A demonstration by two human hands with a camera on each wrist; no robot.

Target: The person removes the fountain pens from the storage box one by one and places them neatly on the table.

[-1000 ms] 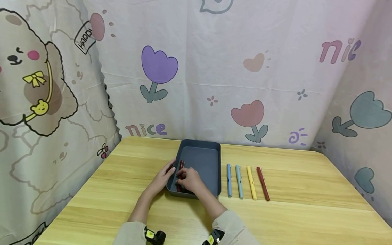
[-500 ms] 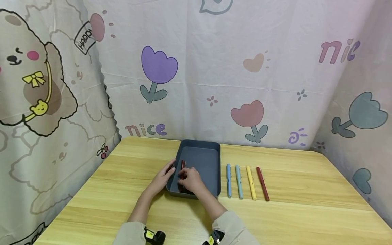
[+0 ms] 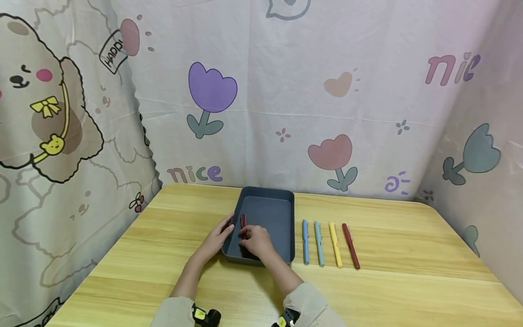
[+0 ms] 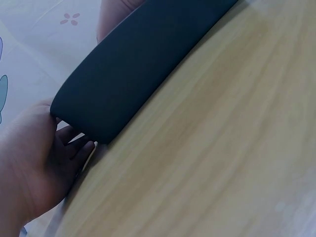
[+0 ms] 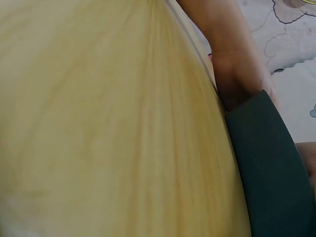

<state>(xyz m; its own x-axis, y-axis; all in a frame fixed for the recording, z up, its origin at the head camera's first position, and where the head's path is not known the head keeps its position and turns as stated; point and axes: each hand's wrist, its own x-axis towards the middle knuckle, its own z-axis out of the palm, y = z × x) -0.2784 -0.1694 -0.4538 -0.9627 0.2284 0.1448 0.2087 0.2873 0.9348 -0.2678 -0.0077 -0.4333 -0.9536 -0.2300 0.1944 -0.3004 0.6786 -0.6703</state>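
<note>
A dark grey rectangular tray [image 3: 274, 217] stands on the wooden table. The left hand [image 3: 215, 241] holds its left wall, thumb at the rim and fingers along the outside; in the left wrist view the left hand [image 4: 32, 165] is at the tray's [image 4: 133, 69] corner. Inside the tray, near its left side, lies a dark red pen [image 3: 243, 220]. The right hand [image 3: 259, 240] reaches over the front wall and pinches this pen between thumb and fingers, covering its lower part. The right wrist view shows mostly table and the tray's outer wall [image 5: 269, 168].
Right of the tray lie a blue pen [image 3: 305, 243], a light green pen [image 3: 319, 244], a yellow pen [image 3: 336, 245] and a red pen [image 3: 351, 246], side by side. A printed cloth [image 3: 278, 91] hangs behind the table [image 3: 408, 254].
The right hand has shifted slightly to the right inside the tray, and the dark red pen's lower part has moved with it. The left hand stays on the tray.
</note>
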